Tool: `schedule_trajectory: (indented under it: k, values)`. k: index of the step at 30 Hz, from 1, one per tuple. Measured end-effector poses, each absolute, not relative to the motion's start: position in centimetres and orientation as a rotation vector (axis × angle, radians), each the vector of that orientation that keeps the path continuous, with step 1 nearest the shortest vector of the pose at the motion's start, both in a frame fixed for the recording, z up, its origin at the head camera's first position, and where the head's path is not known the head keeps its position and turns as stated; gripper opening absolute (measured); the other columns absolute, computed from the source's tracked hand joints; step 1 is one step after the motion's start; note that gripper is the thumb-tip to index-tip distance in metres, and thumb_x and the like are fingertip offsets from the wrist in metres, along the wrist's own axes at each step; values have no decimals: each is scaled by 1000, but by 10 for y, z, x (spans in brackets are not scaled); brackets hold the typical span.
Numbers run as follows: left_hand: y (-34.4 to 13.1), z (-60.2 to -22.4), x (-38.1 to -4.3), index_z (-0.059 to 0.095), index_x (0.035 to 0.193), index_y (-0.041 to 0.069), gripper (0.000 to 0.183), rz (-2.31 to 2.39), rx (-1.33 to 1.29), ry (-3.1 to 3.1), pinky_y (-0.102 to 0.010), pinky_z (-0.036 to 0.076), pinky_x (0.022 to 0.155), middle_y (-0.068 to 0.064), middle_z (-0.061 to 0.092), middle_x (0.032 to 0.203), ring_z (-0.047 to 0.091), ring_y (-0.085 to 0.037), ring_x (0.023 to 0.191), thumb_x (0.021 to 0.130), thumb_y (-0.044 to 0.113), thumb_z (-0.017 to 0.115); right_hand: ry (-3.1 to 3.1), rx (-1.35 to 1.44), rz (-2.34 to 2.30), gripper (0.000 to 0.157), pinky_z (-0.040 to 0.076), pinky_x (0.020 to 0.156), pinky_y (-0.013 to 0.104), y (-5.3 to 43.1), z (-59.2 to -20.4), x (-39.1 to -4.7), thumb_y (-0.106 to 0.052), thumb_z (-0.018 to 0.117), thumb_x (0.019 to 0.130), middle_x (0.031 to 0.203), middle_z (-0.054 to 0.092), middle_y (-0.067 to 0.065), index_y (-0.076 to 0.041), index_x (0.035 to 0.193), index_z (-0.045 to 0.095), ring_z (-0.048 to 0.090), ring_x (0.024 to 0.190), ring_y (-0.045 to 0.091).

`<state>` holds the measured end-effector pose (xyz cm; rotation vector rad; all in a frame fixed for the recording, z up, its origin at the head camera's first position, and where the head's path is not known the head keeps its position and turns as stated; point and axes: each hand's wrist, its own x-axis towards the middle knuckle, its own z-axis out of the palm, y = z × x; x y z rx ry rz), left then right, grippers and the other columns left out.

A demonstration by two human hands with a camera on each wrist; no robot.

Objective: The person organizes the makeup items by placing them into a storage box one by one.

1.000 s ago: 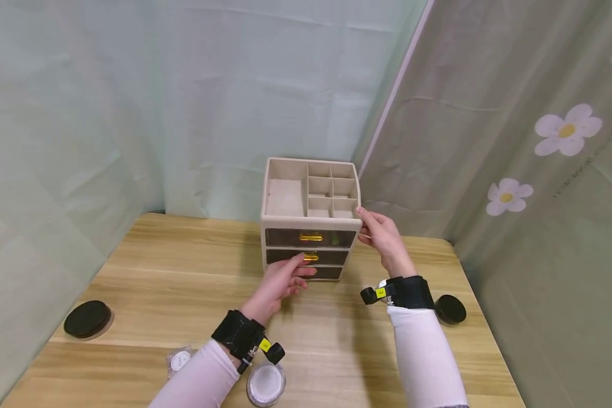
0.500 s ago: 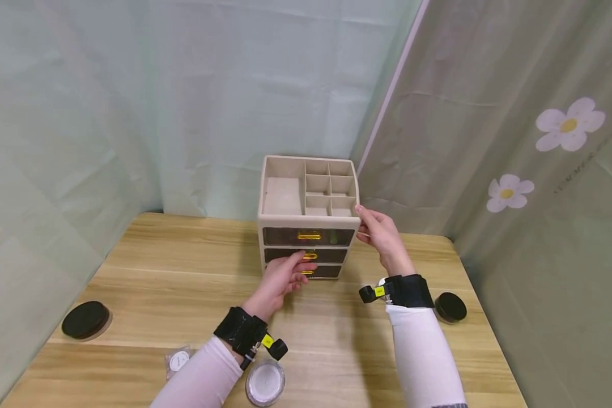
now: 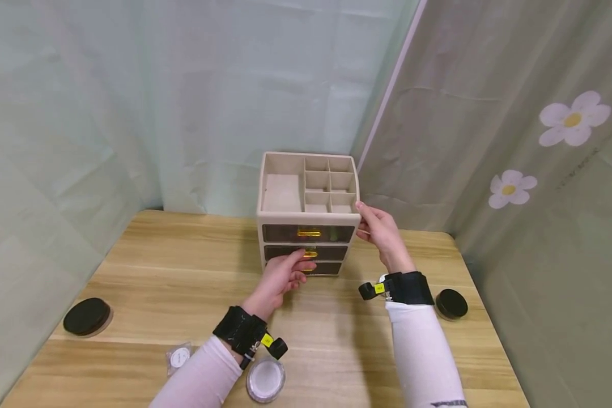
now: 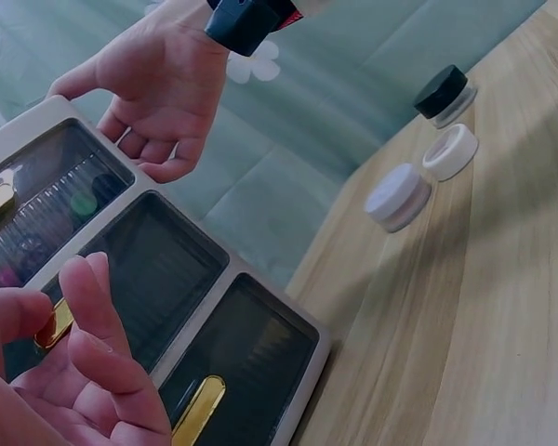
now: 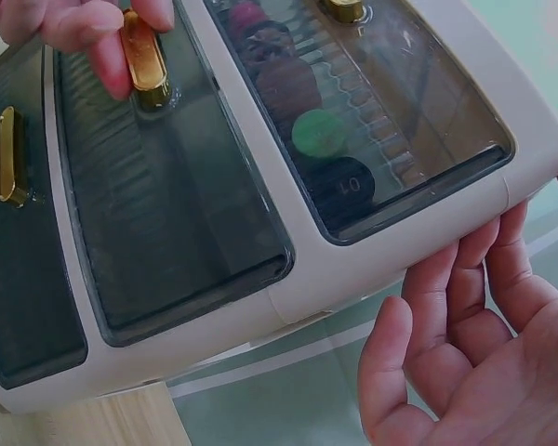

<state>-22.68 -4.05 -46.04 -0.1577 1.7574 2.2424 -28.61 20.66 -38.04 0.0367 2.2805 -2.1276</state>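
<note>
A beige tabletop drawer organizer stands on the wooden table, with dark see-through drawer fronts and gold handles. My left hand pinches the middle drawer's gold handle between thumb and finger. That drawer sits flush with the frame. My right hand touches the organizer's top right corner with its thumb, while other fingers rest loosely bent against the right side. Behind the top drawer's front show green, pink and dark round items. The bottom drawer's handle is uncovered in the left wrist view.
Black-lidded round jars stand at the left and right. A clear round container and a small packet lie near the front. White-topped jars stand right of the organizer. Curtains hang behind the table.
The left hand's lower fingers have drawn up slightly under the middle handle, uncovering part of the bottom handle. The right hand keeps its place, and the head view has shifted a little.
</note>
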Motion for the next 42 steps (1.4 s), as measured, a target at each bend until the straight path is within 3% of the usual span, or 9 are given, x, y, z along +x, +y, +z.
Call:
schedule_trajectory:
  k: [5, 10, 23, 30, 42]
  values:
    - [-41, -461, -225, 71, 121, -5, 43, 2224, -165, 1764, -19, 43, 57, -12, 79, 101, 59, -9, 63, 109, 36, 63, 2279, 38, -2121, 52, 57, 79, 22, 207, -379, -286, -44, 63, 109, 91, 68, -3, 4, 128, 67, 66, 86, 9]
    - [-43, -462, -222, 71, 120, -4, 42, 2208, -174, 1767, -19, 43, 57, -5, 79, 94, 59, -10, 63, 108, 36, 65, 2283, 31, -2115, 53, 57, 81, 23, 208, -380, -286, -45, 63, 108, 95, 68, -1, 4, 128, 67, 67, 89, 11]
    - [-43, -465, -206, 69, 119, -12, 49, 2181, -145, 1773, -19, 42, 55, -5, 77, 90, 57, -8, 60, 108, 36, 64, 2281, 65, -2092, 56, 57, 80, 21, 210, -381, -288, -47, 64, 107, 95, 68, -2, 3, 131, 66, 66, 87, 8]
    - [-43, -468, -200, 74, 108, -3, 37, 2168, -132, 1765, -18, 42, 55, -4, 78, 88, 57, -7, 58, 106, 34, 68, 2302, 81, -2091, 57, 56, 80, 21, 211, -382, -288, -49, 64, 107, 93, 66, -2, 3, 129, 66, 64, 89, 12]
    - [-46, -473, -180, 76, 100, -1, 39, 2105, -38, 1782, -20, 41, 56, 1, 75, 80, 56, -8, 58, 107, 36, 66, 2285, 116, -2109, 59, 57, 79, 21, 210, -381, -288, -52, 64, 106, 91, 66, -4, 2, 130, 65, 64, 85, 8]
